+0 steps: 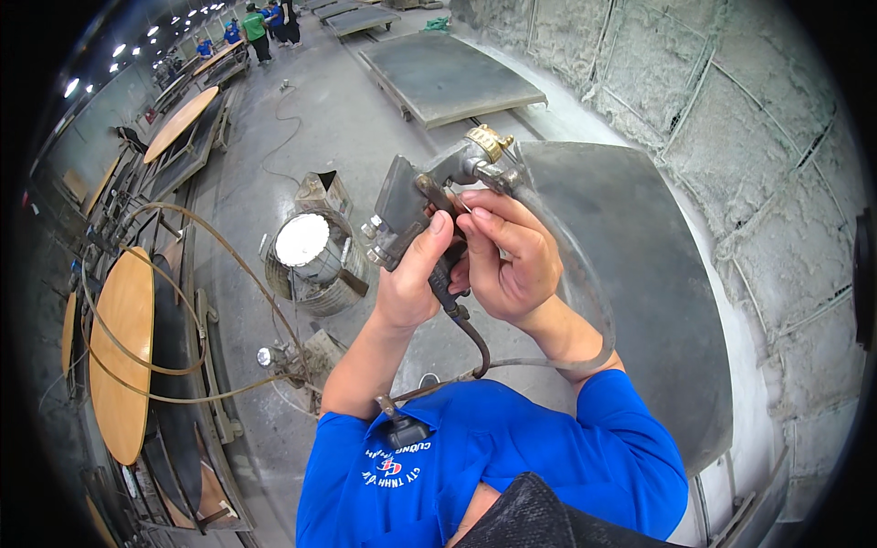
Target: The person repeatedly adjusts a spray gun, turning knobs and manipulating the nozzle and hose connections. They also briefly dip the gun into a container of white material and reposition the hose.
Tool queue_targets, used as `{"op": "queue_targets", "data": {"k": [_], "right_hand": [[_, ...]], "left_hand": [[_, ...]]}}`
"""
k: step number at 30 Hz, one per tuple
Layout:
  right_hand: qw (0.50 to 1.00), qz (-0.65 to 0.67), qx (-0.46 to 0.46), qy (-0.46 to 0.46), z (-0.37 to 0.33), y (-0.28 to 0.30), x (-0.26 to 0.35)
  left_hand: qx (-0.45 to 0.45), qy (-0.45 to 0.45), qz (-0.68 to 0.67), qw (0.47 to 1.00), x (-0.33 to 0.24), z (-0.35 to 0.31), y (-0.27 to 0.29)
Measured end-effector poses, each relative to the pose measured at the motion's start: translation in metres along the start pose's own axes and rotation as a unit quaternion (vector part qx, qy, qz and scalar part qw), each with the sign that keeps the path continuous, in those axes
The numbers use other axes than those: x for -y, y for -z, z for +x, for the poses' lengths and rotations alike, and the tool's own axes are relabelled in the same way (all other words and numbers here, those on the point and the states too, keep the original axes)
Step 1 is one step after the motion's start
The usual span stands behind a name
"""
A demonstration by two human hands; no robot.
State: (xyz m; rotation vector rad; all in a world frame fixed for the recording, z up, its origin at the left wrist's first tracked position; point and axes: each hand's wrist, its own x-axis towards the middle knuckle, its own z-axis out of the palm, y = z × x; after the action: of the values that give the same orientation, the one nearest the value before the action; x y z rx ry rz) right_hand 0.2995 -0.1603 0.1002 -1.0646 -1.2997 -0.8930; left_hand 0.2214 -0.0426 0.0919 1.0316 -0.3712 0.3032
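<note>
My left hand (411,279) is wrapped round a dark, paint-stained spray gun (399,196), holding it up in front of my chest with the thumb along its side. A brass-coloured ring cap (491,141) sits at the gun's far end. The fingers of my right hand (516,260) are pinched together against the gun's body, on a thin, pale, pin-like piece (465,206) whose exact kind is too small to tell. From the gun, a translucent hose (594,283) loops round my right forearm. A dark hose (477,342) hangs below the handle.
A bucket with white contents (302,240) stands to the left, near a pump-like device (269,356) with coiled hoses (196,215). Oval wooden boards (121,352) rest on racks at left. Dark flat platforms (630,274) lie right and ahead. Several people (256,32) stand far off.
</note>
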Motion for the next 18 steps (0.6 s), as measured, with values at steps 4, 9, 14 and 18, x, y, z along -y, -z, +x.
{"op": "queue_targets", "data": {"k": [4, 9, 14, 18], "right_hand": [[1.0, -0.005, 0.002, 0.003, 0.002, -0.001, -0.001], [0.996, -0.082, -0.018, 0.025, 0.006, -0.002, -0.002], [0.986, -0.168, 0.001, -0.024, 0.011, 0.001, 0.013], [0.97, -0.218, 0.063, -0.091, 0.016, 0.007, 0.022]], "left_hand": [[-0.012, 0.002, -0.005, 1.0, 0.003, 0.001, 0.003], [-0.001, -0.001, -0.01, 1.0, 0.003, 0.004, 0.006], [0.002, -0.006, 0.002, 1.0, 0.001, 0.001, 0.003], [-0.005, -0.019, 0.017, 1.0, 0.0, 0.002, 0.003]]}}
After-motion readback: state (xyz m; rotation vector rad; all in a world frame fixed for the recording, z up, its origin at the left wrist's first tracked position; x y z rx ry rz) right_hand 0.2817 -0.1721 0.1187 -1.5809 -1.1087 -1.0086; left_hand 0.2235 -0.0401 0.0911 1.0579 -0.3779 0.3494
